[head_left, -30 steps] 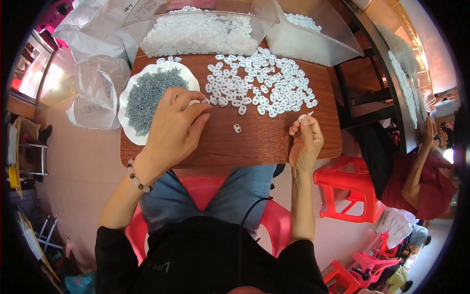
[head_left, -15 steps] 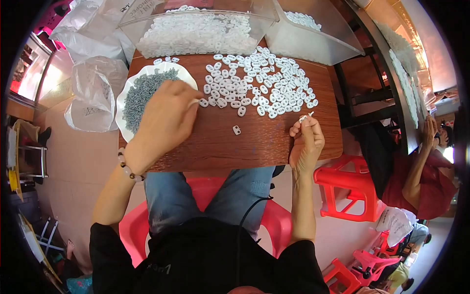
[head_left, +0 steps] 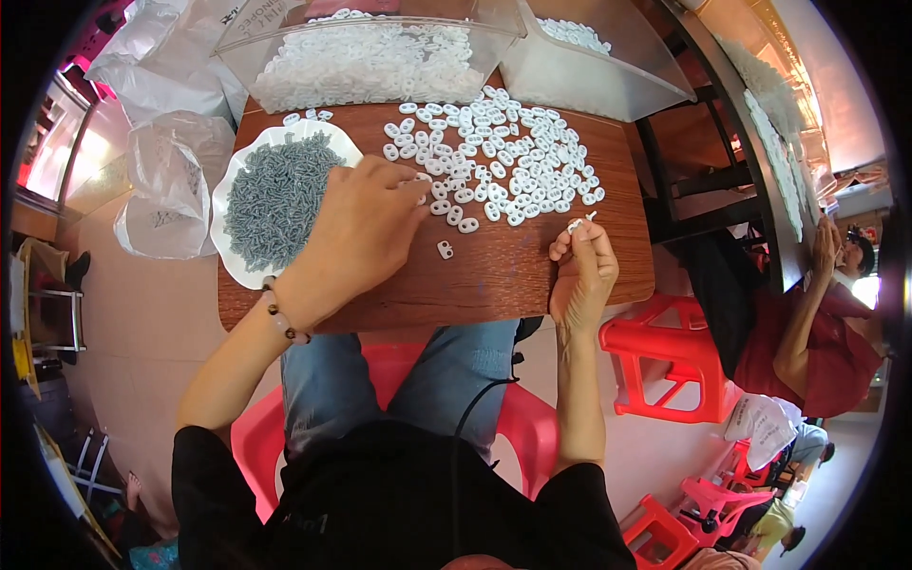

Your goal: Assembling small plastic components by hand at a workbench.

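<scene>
My left hand (head_left: 366, 228) lies on the brown wooden table (head_left: 513, 271), fingers curled beside the white plate (head_left: 226, 195) heaped with small grey pieces (head_left: 275, 199), fingertips touching the edge of the spread of small white plastic rings (head_left: 503, 157). Whether it pinches anything is hidden. My right hand (head_left: 581, 271) hovers at the table's right front, pinching a small white ring piece (head_left: 575, 225) between thumb and fingers. One single white ring (head_left: 445, 250) lies alone between the hands.
Two clear plastic bins (head_left: 370, 57) (head_left: 589, 66) with white rings stand at the table's far edge. Plastic bags (head_left: 166, 185) sit left of the table. Red plastic stools (head_left: 655, 356) stand to the right, where another person in red (head_left: 817, 332) sits.
My left hand has shifted slightly right from the grey-piece plate toward the white rings. The right hand keeps its pinch in nearly the same place.
</scene>
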A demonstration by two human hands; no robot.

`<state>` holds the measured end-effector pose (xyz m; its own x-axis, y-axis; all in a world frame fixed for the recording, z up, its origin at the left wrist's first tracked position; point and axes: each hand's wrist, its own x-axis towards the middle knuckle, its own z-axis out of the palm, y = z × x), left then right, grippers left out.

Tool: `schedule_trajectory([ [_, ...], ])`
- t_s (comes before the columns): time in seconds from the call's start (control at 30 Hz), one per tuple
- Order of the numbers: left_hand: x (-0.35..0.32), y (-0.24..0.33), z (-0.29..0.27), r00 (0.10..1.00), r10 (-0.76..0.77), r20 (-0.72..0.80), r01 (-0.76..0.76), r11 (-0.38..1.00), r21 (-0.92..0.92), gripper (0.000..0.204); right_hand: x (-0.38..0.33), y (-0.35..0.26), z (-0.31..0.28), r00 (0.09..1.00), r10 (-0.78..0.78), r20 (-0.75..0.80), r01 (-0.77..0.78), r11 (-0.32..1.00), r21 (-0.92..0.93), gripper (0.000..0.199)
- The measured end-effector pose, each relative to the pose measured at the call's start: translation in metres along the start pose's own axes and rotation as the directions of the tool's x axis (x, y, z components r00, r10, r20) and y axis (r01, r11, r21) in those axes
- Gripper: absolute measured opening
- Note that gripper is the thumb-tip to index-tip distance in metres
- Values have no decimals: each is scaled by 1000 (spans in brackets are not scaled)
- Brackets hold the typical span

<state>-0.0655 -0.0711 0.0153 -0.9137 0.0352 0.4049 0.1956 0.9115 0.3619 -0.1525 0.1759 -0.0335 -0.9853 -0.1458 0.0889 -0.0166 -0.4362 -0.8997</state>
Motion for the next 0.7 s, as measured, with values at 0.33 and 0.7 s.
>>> schedule_trajectory([
  [0.33,-26,-41,-51,963,-241,-121,255,959,120,18,1,1,0,1000,2,-9,-2,1000,29,9],
  [0.7,-31,-57,-51,935,-355,10,352,930,107,8,0,2,-2,1000,-4,-6,4,1000,9,10],
])
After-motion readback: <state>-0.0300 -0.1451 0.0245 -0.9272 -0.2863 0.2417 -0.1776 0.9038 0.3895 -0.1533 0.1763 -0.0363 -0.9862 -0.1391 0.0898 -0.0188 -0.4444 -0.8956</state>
